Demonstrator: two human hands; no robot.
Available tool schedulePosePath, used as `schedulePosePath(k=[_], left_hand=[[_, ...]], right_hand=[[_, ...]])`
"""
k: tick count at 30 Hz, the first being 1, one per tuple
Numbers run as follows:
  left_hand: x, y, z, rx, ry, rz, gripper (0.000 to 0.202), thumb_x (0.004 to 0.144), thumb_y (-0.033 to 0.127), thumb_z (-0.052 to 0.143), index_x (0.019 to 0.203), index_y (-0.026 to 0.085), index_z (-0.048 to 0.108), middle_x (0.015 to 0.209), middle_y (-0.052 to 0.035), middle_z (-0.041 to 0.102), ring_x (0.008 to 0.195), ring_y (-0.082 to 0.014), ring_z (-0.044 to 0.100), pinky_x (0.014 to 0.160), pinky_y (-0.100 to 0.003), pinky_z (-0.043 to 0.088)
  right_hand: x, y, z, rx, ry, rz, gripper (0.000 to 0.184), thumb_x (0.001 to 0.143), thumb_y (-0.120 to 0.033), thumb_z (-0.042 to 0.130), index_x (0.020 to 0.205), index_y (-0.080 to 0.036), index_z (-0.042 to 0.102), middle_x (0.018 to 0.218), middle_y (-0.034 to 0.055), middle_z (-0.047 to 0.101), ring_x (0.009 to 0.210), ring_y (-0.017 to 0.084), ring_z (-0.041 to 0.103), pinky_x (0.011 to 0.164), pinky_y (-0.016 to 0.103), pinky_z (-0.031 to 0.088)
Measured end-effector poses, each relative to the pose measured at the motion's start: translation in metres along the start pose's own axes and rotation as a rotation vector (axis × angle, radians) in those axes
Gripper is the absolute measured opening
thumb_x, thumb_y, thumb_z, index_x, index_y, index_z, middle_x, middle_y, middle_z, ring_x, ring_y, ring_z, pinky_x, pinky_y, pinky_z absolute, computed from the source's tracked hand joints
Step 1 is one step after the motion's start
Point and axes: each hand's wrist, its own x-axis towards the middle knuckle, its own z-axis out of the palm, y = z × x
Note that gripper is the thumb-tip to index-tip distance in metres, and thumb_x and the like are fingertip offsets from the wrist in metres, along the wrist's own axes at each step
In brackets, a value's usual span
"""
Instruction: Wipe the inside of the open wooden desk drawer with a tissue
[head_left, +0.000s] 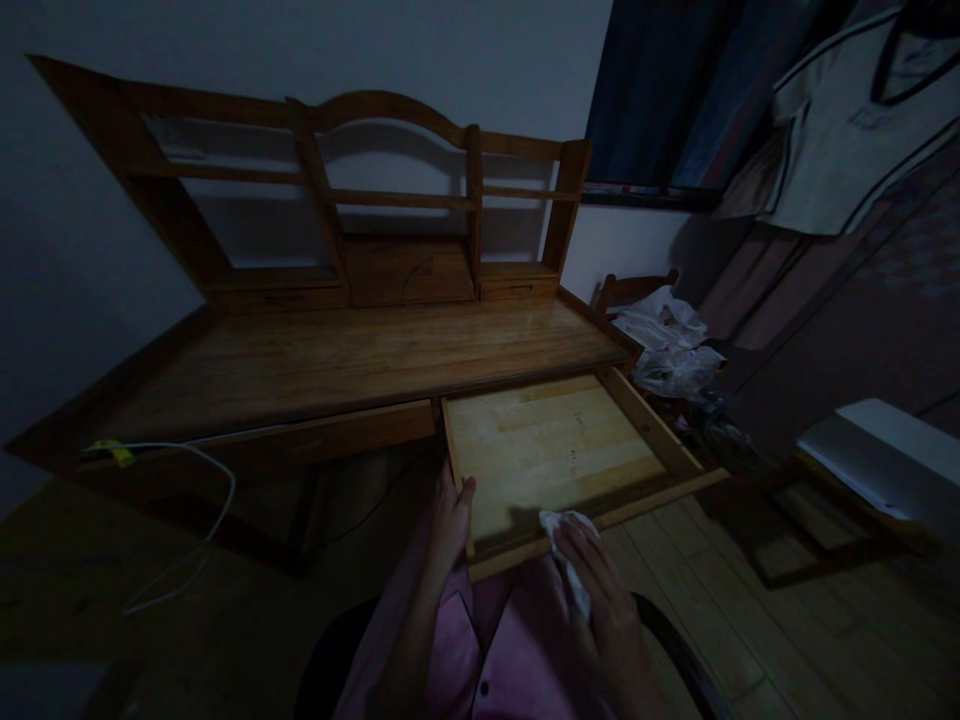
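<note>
A wooden drawer [540,440] is pulled out from the right side of the desk, its pale bottom showing a few small dark marks. My left hand [452,518] grips the drawer's left side near the front corner, with the thumb over the top edge and the other fingers mostly hidden. At the drawer's front board, my right hand [604,590] presses a crumpled white cloth [553,522] against the top edge. The cloth hangs down under the palm; whether it is fabric or tissue is unclear in the dim light.
The wooden desk [360,345] carries a shelf unit [405,200] at its back. A white cable [217,465] dangles over the left front edge. Plastic bags [664,335] are piled on a chair to the right. A stool [817,500] stands farther right, below a hanging white shirt [847,130].
</note>
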Motion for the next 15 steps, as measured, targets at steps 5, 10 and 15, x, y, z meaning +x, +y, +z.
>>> schedulePosePath(k=[5, 10, 15], left_hand=[[-0.001, 0.004, -0.001, -0.007, -0.005, -0.019, 0.07, 0.095, 0.046, 0.049, 0.154, 0.013, 0.03, 0.157, -0.0181, 0.04, 0.145, -0.0288, 0.037, 0.121, -0.047, 0.026], [-0.002, 0.01, -0.001, 0.008, 0.004, -0.021, 0.071, 0.095, 0.043, 0.048, 0.154, 0.01, 0.029, 0.159, -0.0192, 0.037, 0.147, -0.0288, 0.034, 0.122, -0.045, 0.024], [-0.001, 0.009, 0.0, 0.016, 0.003, -0.009, 0.068, 0.094, 0.043, 0.048, 0.152, 0.01, 0.033, 0.157, -0.0195, 0.039, 0.145, -0.0288, 0.037, 0.121, -0.045, 0.026]], right_hand=[[0.016, 0.016, -0.022, -0.027, 0.117, 0.053, 0.045, 0.099, -0.036, 0.054, 0.143, -0.03, 0.052, 0.15, 0.0086, 0.051, 0.134, 0.029, 0.051, 0.111, 0.055, 0.045], [0.011, -0.002, -0.005, -0.011, 0.061, 0.05, 0.046, 0.101, -0.025, 0.041, 0.146, -0.031, 0.05, 0.145, 0.0061, 0.056, 0.133, 0.026, 0.053, 0.11, 0.05, 0.049], [0.008, -0.042, 0.022, 0.075, -0.203, -0.12, 0.062, 0.093, -0.011, 0.037, 0.154, -0.02, 0.036, 0.157, 0.0075, 0.042, 0.147, 0.027, 0.034, 0.116, 0.052, 0.041]])
